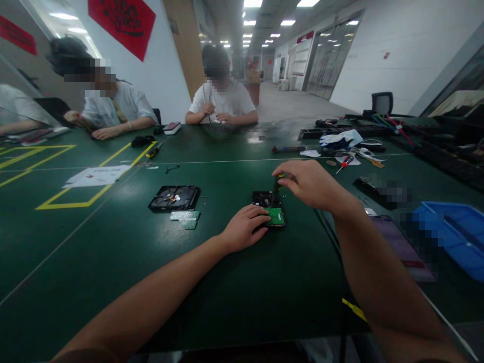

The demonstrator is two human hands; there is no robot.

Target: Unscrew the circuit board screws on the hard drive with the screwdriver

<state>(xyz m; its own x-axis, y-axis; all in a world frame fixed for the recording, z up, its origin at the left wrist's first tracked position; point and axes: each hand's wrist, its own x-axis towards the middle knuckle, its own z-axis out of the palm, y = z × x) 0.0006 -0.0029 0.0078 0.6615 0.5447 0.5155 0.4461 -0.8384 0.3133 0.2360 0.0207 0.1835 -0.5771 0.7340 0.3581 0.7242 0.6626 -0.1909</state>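
A hard drive (278,217) with a green circuit board on its near half lies on the green table in front of me. My left hand (245,227) grips its left side, fingertips over the board's edge. Above the drive, my right hand (298,182) pinches a screwdriver (276,186) with a yellow and black handle. The screwdriver stands nearly upright, its shaft pointing down at the drive; the tip is hard to make out. Further left lies another hard drive (176,197), with a detached circuit board (187,218) just in front of it and a few tiny screws beside it.
On the right are a blue tray (449,237), a purple-screened device (401,242), a dark drive-like part (381,190) and a red-handled screwdriver (345,162). A paper sheet (96,175) and another screwdriver (154,150) lie left. Several people sit across the table.
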